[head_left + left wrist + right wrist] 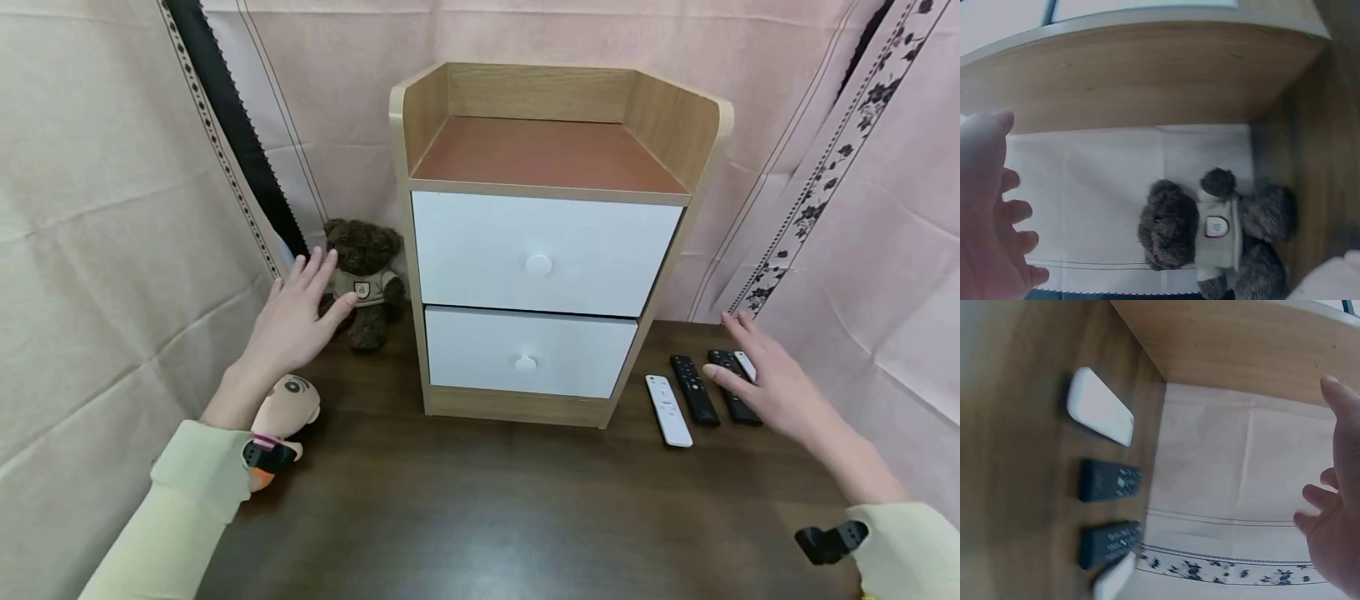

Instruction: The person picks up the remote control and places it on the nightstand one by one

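My left hand (300, 312) is held out with fingers spread and nothing in it, overlapping the edge of a dark brown teddy bear (365, 250) in the head view. The bear wears a light shirt with a badge and sits left of a small cabinet (517, 407). On the other side, my right hand (772, 379) also stretches out with nothing in it, above several remote controls. Nearest the cabinet lies a white remote (668, 411), then a black remote (694, 390). Another black remote (744, 410) and a second white one (746, 364) are partly covered by the hand.
The cabinet has an upper white drawer (480, 250) and a lower white drawer (472, 350), both closed, with round knobs. Its top shelf (547, 154) is reddish brown. A doll (288, 404) lies beside my left forearm. Pale curtains (105, 208) enclose the dark wooden table (450, 500).
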The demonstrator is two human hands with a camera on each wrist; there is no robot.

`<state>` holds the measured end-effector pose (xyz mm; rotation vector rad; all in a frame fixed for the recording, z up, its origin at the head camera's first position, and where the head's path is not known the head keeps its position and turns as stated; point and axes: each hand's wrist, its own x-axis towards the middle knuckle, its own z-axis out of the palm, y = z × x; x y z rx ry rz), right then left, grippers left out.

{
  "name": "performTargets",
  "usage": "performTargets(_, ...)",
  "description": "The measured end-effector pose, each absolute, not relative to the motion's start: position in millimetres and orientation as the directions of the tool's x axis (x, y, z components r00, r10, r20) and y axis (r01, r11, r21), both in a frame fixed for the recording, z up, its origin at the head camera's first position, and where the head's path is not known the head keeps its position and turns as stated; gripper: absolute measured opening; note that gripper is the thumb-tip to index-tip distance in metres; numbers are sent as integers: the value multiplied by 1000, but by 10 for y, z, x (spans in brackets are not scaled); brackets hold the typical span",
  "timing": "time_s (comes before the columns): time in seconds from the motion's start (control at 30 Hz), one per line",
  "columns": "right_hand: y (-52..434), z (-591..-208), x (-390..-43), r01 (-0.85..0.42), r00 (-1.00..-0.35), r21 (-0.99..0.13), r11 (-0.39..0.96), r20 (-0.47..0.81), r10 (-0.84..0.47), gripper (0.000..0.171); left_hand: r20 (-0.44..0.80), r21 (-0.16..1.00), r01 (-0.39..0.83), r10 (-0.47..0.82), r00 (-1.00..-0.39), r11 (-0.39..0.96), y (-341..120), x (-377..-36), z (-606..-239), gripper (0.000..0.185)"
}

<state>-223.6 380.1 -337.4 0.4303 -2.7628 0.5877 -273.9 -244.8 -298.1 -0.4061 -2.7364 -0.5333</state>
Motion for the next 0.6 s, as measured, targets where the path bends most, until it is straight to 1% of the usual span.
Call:
performTargets(0.13, 3750, -3569, -2102, -353, -893, -405, 843, 414, -175, 84, 457, 424, 385, 174, -873, 820, -2407, -2633, -2989, 78)
performTargets(0.27, 3693, -3769, -2033, -329, -891, -450, 831, 440, -114, 82, 527, 460, 431, 152, -836, 776, -2340, -2590, -3072, 78)
performTargets(0.43, 3606, -4039, -1968, -318, -903, -603, 731, 428, -39, 72, 581, 534, 514, 149, -800, 671, -2244, -2616, -3229, 77)
performTargets(0.6, 3526, -4284, -1930, -216, -933, -720, 660, 351, 78, 69, 573, 660, 572, 165, -803, 487, -2057, -2756, -3427, 77)
